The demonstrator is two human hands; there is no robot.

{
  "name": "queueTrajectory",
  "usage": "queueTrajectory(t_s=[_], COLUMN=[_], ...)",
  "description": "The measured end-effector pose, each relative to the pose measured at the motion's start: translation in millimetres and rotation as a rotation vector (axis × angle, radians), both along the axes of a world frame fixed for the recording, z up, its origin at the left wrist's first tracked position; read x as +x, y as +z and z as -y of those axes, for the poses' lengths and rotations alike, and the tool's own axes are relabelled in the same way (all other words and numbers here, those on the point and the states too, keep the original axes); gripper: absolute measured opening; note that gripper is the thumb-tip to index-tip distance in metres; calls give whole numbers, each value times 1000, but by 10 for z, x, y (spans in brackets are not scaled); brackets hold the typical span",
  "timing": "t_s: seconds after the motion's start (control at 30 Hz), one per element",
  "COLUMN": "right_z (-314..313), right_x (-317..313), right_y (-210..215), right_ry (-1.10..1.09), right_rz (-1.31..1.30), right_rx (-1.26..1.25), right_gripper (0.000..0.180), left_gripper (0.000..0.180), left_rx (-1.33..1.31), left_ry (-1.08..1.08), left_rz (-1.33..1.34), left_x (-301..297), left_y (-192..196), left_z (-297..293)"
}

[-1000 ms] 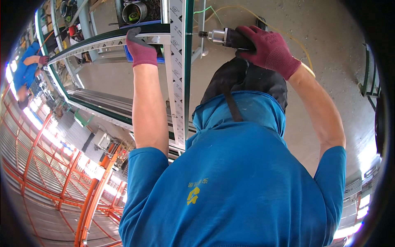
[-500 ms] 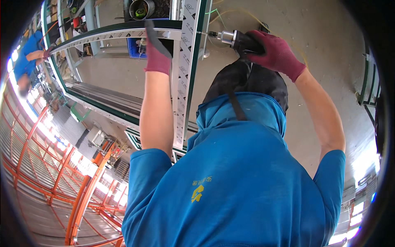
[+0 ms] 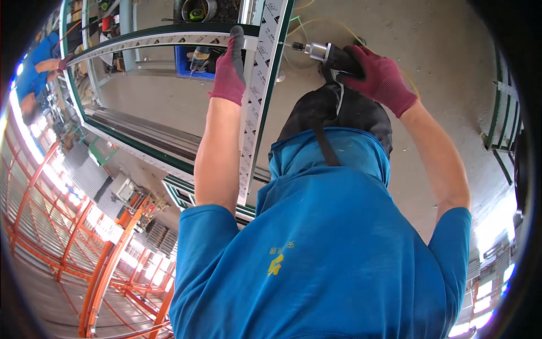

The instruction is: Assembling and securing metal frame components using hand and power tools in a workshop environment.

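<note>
In my right hand (image 3: pixel 378 79), gloved in maroon and dark grey, is a black and silver power drill (image 3: pixel 341 61), fingers wrapped round its body. Its bit points left, and the tip meets the outer side of a green and white aluminium frame (image 3: pixel 261 79) covered in printed film. My left hand (image 3: pixel 228 73), in a matching glove, is closed over the frame's crossbar (image 3: pixel 169 38) close to the corner joint. Part of its grip is hidden behind the bar.
At far left a co-worker in blue (image 3: pixel 40 73) has a gloved hand on the frame's other end. Inside the frame's outline show a blue bin (image 3: pixel 182 63) with another drill (image 3: pixel 200 56) and a metal pot (image 3: pixel 210 8). A yellow hose (image 3: pixel 333 24) crosses the floor; a green rack (image 3: pixel 499 107) stands right.
My left hand has shifted right along the crossbar toward the corner, uncovering the drill in the bin. The frame's corner and the drill in my right hand sit slightly farther right.
</note>
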State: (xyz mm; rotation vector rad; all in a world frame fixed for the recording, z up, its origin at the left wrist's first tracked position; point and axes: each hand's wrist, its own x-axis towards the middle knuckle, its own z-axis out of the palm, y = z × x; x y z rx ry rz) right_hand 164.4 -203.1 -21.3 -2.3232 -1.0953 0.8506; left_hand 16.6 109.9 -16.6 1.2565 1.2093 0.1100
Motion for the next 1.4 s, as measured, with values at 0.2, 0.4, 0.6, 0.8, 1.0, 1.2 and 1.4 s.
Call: queueTrajectory(t_s=[0.2,0.4,0.6,0.8,1.0,1.2,1.4], right_z=[11,72,120,223,168,190,155], right_x=[-106,-32,123,179,199,106,199], right_y=[-47,-11,-200,-543,-452,-242,-116], right_ry=[-17,-56,-349,-441,-435,-313,-171], right_rz=[100,-3,-326,-463,-459,-135,-135], right_rx=[-89,34,132,172,145,112,119], right_gripper=[74,66,42,36,34,42,59], left_gripper=[82,72,66,69,73,77,69], left_rx=[-51,-56,-173,-127,-98,24,-58], left_ry=[-29,-110,4,16,-66,-105,79], left_rz=[-183,-118,29,20,-26,-46,86], left_x=[42,-77,-52,-12,-31,8,20], left_y=[116,-9,45,-3,-52,57,2], left_z=[9,-146,-49,-2,-86,15,59])
